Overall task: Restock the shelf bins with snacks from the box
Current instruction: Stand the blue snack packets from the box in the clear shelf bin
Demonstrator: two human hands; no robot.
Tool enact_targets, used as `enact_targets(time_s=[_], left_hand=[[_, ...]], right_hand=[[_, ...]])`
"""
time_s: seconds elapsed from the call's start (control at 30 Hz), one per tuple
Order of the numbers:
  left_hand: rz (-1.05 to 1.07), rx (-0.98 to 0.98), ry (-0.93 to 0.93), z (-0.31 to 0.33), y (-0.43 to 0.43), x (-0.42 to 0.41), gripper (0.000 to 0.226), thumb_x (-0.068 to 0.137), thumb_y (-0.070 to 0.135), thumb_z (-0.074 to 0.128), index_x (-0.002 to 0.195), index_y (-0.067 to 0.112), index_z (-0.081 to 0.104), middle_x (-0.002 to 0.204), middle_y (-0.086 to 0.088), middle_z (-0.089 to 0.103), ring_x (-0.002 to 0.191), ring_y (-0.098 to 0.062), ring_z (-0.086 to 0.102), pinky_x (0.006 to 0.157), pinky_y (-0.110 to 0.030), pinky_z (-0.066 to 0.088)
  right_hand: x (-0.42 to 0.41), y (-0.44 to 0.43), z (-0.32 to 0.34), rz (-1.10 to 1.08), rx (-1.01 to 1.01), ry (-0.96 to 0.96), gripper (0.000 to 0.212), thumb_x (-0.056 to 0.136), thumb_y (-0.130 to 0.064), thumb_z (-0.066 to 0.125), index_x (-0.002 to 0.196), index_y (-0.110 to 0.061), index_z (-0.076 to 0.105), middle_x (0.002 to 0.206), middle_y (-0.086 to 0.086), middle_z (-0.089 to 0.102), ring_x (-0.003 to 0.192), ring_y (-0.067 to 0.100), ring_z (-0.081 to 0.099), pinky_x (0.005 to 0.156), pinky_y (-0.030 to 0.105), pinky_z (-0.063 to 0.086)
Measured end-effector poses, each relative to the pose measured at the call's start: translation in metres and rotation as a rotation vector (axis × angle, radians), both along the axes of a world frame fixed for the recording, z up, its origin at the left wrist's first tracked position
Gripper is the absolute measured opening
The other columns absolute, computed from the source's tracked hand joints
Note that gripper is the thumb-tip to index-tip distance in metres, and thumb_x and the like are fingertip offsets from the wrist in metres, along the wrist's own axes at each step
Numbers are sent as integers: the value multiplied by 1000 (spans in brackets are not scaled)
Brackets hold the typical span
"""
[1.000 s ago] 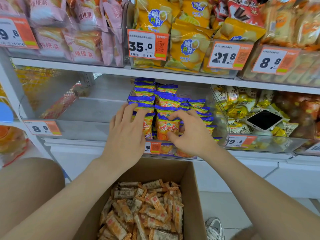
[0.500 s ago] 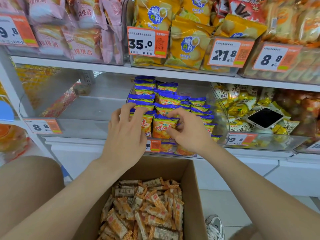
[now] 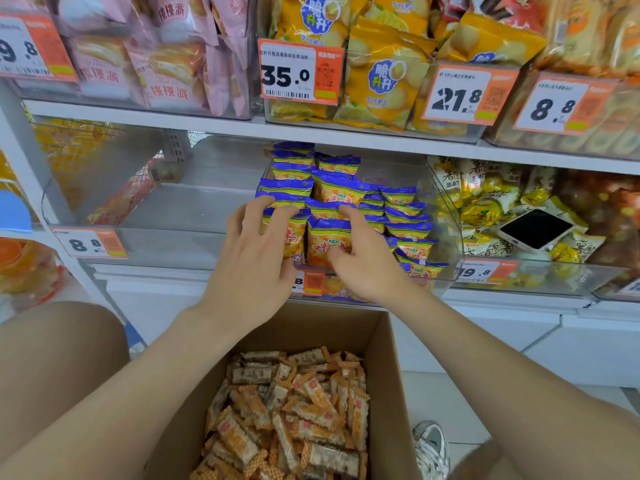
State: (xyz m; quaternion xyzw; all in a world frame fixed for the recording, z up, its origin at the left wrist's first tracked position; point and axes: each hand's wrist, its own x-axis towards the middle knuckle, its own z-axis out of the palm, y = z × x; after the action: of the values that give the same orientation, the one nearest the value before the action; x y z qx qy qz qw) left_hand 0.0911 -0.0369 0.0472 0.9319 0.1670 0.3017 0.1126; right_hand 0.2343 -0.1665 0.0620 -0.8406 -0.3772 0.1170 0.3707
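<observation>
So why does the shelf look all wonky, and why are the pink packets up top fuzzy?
Head view: the wide lens tilts and bows the white shelf edge toward the corners; the pink packets near the frame's edge look smeared; the blue-topped snack packets in the middle look sharp.

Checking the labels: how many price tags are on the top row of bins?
4, left to right: the 9.8 tag at the far left, the 35.0 tag, the 21.8 tag and the 8.8 tag at the right. Others may lie off-frame.
</observation>
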Motion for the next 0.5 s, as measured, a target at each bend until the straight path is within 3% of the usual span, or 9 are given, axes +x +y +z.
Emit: enact_targets(time_s=[0.07,0.13,0.2,0.3,0.37,0.43,0.5], left_hand=[[-7,-5,-2,0,1,-1,71,86,12,74,149,24,43,156,-11,35,142,-36,34,107,-49,46],[10,22,1,0,-1,-3,70,87,14,74,149,23,44,157,-12,34,143,-38,33,108,-52,45],[34,74,-8,2,-4,-6,66,86,14,72,147,20,47,156,-13,35,144,-40,33,110,-56,44],[20,170,-128,7,-12,-15,42,86,11,69,127,16,59,136,-10,50,126,-34,45,96,-48,47],[-52,158,-167,6,-17,-24,22,88,13,68,109,16,61,112,-2,56,104,-25,52,78,-37,47],[-128,34,-62,-5,-22,-34,12,90,21,66,98,23,57,89,8,55,82,-19,56,60,-34,41],[-201,-52,178,-27,-25,-44,10,90,30,62,92,30,52,80,11,57,75,-21,60,55,-35,41]], right_hand=[[4,-2,3,-22,24,-33,65,102,-21,54,162,-29,29,153,7,46,101,0,55,74,8,43],[5,-4,3,-91,81,-95,67,95,-26,62,157,-33,36,155,2,36,131,19,47,102,29,45],[1,-8,4,-159,131,-173,67,86,-30,68,149,-31,44,147,0,39,136,22,39,110,39,40],[-10,-19,12,-156,276,-420,47,76,-28,62,123,-25,56,122,-3,50,115,19,50,98,38,47],[-19,-29,14,34,293,-469,29,79,-19,60,107,-23,59,98,-6,59,92,13,57,79,39,52],[-36,-41,9,286,148,-440,18,82,-18,57,98,-23,63,81,-8,62,74,10,58,66,42,51],[-54,-50,-9,448,-93,-438,19,85,-22,53,98,-25,66,82,-9,64,74,11,58,65,40,51]])
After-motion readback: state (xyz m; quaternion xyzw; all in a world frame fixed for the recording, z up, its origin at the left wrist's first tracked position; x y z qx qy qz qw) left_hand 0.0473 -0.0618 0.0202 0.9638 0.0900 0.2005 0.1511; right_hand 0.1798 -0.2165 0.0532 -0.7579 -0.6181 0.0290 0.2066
